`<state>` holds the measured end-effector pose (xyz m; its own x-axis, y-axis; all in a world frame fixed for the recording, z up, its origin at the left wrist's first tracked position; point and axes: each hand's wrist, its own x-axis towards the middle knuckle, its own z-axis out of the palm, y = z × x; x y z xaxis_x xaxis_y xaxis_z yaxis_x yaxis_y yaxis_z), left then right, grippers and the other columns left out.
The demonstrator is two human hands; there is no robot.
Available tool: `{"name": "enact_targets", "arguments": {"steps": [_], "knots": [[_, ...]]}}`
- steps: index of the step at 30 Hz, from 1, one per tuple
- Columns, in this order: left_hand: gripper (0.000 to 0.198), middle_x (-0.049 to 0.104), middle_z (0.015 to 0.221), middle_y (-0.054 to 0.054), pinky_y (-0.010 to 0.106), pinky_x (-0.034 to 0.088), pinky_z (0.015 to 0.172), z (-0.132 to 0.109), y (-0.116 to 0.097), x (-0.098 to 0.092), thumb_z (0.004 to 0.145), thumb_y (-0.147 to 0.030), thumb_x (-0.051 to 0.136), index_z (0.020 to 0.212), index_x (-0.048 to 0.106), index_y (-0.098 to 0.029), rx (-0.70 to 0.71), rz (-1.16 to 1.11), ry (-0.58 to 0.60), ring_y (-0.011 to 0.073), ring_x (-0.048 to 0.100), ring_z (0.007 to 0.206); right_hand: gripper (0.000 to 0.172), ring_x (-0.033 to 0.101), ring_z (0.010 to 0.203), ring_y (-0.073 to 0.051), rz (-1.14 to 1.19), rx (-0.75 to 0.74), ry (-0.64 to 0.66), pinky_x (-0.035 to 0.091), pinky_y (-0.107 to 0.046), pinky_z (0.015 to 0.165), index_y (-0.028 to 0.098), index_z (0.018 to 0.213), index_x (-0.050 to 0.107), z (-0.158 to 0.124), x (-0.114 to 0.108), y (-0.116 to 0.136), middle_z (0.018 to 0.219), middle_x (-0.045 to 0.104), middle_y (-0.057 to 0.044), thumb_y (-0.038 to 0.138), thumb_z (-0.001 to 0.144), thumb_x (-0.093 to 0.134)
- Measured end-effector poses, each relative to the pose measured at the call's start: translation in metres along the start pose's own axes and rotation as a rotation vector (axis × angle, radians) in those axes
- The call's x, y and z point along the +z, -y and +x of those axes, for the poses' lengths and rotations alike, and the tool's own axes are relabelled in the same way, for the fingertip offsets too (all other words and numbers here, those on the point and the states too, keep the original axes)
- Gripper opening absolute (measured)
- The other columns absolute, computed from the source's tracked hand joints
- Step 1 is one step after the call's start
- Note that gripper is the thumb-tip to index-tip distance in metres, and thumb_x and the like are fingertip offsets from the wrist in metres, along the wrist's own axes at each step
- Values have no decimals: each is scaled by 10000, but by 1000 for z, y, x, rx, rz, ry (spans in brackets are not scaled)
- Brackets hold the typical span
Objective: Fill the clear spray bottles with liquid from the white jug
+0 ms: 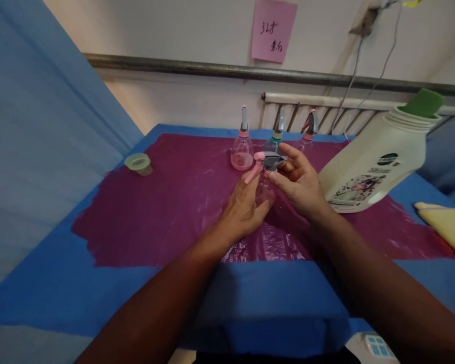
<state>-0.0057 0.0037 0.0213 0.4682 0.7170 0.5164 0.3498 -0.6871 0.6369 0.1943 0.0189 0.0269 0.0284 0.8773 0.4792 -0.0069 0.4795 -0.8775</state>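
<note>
A clear spray bottle (265, 191) with a grey and pink spray head (270, 161) stands upright between my hands. My left hand (243, 208) is wrapped round the bottle's body from the left. At the neck and collar, my right hand (300, 183) grips with thumb and fingers, closed on the spray head's base. Behind them are a round bottle with pink liquid (242, 159), a teal bottle (273, 144) and another bottle with a grey and red head (310, 124).
A large white jug (375, 156) with a green piece (423, 103) in its mouth stands at the right. A pale green cup (139, 163) sits at the left on the purple sheet (144, 217). Folded yellow cloth (445, 225) lies at the right edge.
</note>
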Motion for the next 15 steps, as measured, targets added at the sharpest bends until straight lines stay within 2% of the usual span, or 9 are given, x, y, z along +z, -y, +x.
{"name": "enact_targets", "arguments": {"steps": [2, 6, 12, 15], "knots": [[856, 415, 1890, 208, 715, 399, 1429, -1, 0, 0, 1078, -280, 706, 1830, 298, -250, -12, 6, 4, 423, 425, 1759, 812, 784, 1223, -277, 14, -6, -35, 660, -567, 1185, 409, 1541, 595, 0, 4, 0, 1294, 797, -38, 541, 858, 1013], [867, 508, 1822, 203, 720, 447, 1394, -1, 0, -1, 1044, -237, 719, 1809, 313, -274, -34, -6, 7, 423, 502, 1708, 819, 776, 1218, -282, -12, 12, -58, 677, -558, 1158, 406, 1510, 609, 1, 8, -3, 1369, 775, -54, 586, 829, 1026], [875, 468, 1853, 201, 705, 433, 1408, 1, 3, 0, 1027, -236, 721, 1811, 334, -255, -10, -11, 1, 418, 447, 1744, 834, 797, 1141, -276, 19, 19, -84, 688, -544, 1114, 396, 1478, 624, 2, 15, -5, 1249, 805, -39, 619, 793, 1044], [800, 534, 1808, 165, 659, 476, 1389, 3, 3, 0, 1029, -235, 722, 1772, 428, -271, 7, -29, -11, 388, 508, 1699, 796, 795, 1192, -276, 28, 11, -76, 677, -534, 1131, 392, 1457, 627, 1, 16, -4, 1281, 811, -44, 597, 807, 1038]]}}
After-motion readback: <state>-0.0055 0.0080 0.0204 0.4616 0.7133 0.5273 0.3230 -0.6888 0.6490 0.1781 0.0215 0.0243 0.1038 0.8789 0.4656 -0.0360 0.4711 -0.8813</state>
